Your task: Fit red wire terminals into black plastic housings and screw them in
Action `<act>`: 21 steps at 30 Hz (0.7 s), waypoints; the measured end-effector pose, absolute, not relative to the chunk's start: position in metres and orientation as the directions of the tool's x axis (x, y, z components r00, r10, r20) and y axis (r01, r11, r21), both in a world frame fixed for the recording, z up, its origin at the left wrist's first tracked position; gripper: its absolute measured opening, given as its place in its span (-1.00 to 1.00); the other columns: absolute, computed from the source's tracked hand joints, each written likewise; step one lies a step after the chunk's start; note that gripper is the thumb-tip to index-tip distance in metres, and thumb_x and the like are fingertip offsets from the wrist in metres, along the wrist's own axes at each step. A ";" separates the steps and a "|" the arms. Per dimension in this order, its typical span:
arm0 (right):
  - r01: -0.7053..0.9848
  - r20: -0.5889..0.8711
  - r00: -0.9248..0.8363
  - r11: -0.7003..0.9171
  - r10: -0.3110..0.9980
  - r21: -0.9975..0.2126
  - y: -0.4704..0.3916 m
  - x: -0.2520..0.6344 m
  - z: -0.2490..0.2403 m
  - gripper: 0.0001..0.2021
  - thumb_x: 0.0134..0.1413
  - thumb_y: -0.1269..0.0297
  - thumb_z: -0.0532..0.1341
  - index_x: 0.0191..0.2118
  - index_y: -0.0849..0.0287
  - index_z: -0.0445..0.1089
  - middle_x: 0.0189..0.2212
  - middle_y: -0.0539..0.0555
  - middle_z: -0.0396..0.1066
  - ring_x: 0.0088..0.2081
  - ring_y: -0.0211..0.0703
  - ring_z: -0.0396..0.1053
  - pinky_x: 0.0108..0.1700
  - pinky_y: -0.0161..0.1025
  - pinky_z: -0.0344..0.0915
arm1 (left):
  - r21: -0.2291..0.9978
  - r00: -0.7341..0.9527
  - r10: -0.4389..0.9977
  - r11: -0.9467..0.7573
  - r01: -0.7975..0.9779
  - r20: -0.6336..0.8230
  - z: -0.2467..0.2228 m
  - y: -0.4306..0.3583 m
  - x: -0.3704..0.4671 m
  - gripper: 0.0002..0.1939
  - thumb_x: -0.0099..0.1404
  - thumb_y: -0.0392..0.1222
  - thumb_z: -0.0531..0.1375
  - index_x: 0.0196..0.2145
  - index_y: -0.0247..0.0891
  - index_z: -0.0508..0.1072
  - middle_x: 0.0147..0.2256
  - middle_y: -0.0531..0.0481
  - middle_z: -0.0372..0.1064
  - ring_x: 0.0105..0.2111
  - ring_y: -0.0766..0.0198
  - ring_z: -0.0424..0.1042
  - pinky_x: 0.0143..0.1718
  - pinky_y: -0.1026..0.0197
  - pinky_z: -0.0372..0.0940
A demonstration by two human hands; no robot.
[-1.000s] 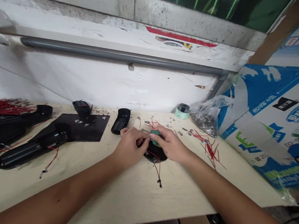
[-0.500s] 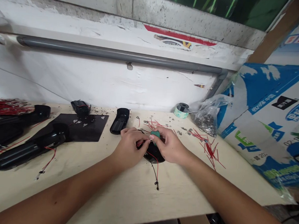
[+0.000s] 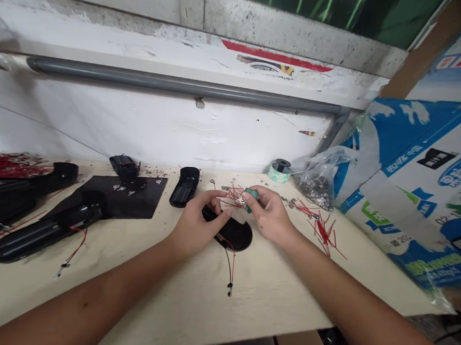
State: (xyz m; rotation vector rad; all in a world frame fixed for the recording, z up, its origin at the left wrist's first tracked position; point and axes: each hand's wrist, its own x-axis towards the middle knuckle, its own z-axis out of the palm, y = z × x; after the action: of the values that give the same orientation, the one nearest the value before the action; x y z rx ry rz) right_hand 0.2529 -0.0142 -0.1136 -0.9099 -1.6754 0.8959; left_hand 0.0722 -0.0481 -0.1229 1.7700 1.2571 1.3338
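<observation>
My left hand (image 3: 199, 216) hovers over a black plastic shell (image 3: 237, 234), thumb and fingers apart with nothing between them. From that shell a red and a black wire run to a small metal-ended piece (image 3: 229, 288) at its near side. To the right, my right hand (image 3: 269, 212) is pinched on a small metal contact piece (image 3: 241, 201). Something green (image 3: 251, 194) shows at those fingertips; whether it is held or wrapped round a finger I cannot tell. Loose red wires (image 3: 233, 193) lie just behind the hands.
Another black shell (image 3: 185, 187) stands behind my left hand. Leftward lie a long black housing (image 3: 47, 229), a dark sheet (image 3: 145, 201) and a red wire heap (image 3: 8, 166). A tape roll (image 3: 279, 171), a bag of metal parts (image 3: 317, 185) and a blue-white carton (image 3: 420, 194) are rightward.
My hands have parted. The left fingers have opened, and the right hand has moved slightly right and up with the metal piece. The shell and its wires have shifted a little left.
</observation>
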 end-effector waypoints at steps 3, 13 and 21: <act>0.074 0.391 -0.234 0.417 0.890 -0.906 -0.014 0.250 -0.114 -0.62 0.16 -0.02 0.24 -0.38 0.26 0.31 -0.50 0.00 0.25 -0.45 -0.33 0.18 -0.39 -0.38 0.15 | 0.885 0.109 0.933 -0.360 0.295 0.344 -0.124 -0.045 0.073 -0.76 0.19 -0.10 0.30 -0.20 -0.23 0.58 -0.36 -0.01 0.44 -0.28 0.26 0.42 -0.15 0.17 0.29; 0.107 0.382 -0.282 0.424 0.880 -0.899 -0.016 0.250 -0.115 -0.66 0.19 0.03 0.24 -0.32 0.27 0.36 -0.40 0.08 0.37 -0.35 -0.27 0.32 -0.27 -0.34 0.27 | 0.922 0.051 0.943 -0.331 0.200 0.328 -0.125 -0.042 0.072 -0.80 0.21 -0.06 0.30 -0.34 -0.25 0.59 -0.33 -0.04 0.55 -0.27 0.25 0.48 -0.18 0.19 0.38; 0.432 0.246 -0.304 0.363 0.920 -0.826 -0.004 0.266 -0.119 -0.78 0.20 0.21 0.13 -0.15 0.22 0.40 -0.32 0.05 0.41 -0.37 -0.28 0.32 -0.28 -0.32 0.23 | 0.944 0.004 0.965 -0.259 0.202 0.264 -0.129 -0.037 0.071 -0.75 0.17 -0.04 0.31 -0.33 -0.30 0.57 -0.32 -0.08 0.54 -0.27 0.24 0.48 -0.19 0.18 0.37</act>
State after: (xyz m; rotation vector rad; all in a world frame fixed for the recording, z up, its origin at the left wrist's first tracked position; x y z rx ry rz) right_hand 0.2660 -0.0042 -0.1192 -1.1757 -1.8909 0.8438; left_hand 0.0706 -0.0371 -0.1291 1.5493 1.2390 1.3200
